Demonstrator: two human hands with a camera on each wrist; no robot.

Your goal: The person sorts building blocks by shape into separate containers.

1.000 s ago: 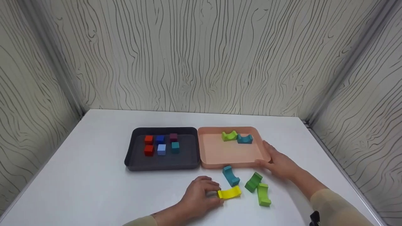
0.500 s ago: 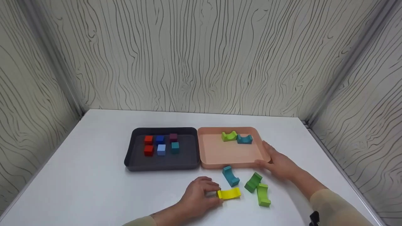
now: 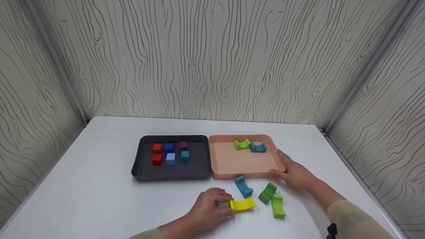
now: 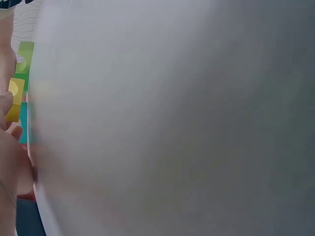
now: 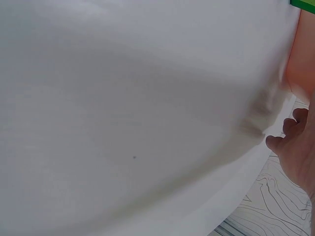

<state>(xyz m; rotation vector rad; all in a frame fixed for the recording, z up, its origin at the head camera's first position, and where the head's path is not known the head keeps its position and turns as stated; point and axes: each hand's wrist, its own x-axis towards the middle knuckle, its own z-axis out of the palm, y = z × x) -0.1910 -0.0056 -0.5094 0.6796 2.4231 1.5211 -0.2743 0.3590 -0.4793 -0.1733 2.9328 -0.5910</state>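
My left hand (image 3: 210, 208) pinches the left end of a yellow block with a curved hollow (image 3: 242, 204), thumb on the near side and fingers on the far side. In the left wrist view this yellow block (image 4: 15, 98) shows between thumb and fingers at the left edge. At the right front corner of a pink tray (image 3: 244, 164), my right hand (image 3: 296, 172) grips the wall, thumb along the front and fingers along the side. A teal curved block (image 3: 244, 187), a dark green block (image 3: 267, 193) and a lime curved block (image 3: 278, 206) lie close by.
A lime curved block (image 3: 242, 144) and a teal one (image 3: 258, 147) sit at the back of the pink tray. Against its left side stands a dark tray (image 3: 172, 172) with several small cubes in two rows. Patterned panels (image 3: 199, 59) enclose the white table (image 3: 83, 186).
The yellow block has shifted very slightly down and left with my left hand. My right hand keeps its place at the tray corner.
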